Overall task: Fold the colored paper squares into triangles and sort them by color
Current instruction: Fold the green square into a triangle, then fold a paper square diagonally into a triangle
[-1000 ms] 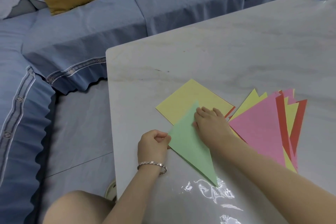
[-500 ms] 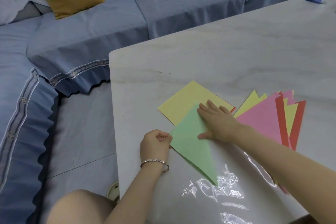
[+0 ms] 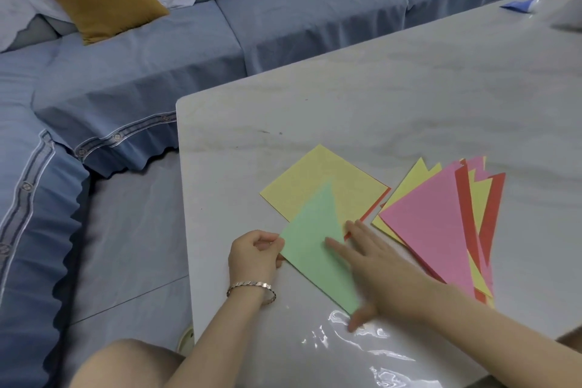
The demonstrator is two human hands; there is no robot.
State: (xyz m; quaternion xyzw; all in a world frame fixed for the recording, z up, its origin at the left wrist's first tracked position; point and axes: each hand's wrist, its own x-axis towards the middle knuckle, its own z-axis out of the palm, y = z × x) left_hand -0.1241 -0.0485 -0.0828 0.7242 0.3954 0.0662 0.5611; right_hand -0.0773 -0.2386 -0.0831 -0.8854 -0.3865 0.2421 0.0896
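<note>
The pale marble-look desk (image 3: 409, 98) carries a yellow paper square (image 3: 315, 179), a green folded paper triangle (image 3: 311, 239) overlapping its near corner, and, just to the right, a fan of pink, yellow and red paper triangles (image 3: 434, 224) — crinkled clear film (image 3: 362, 343) lies near the front edge.
</note>
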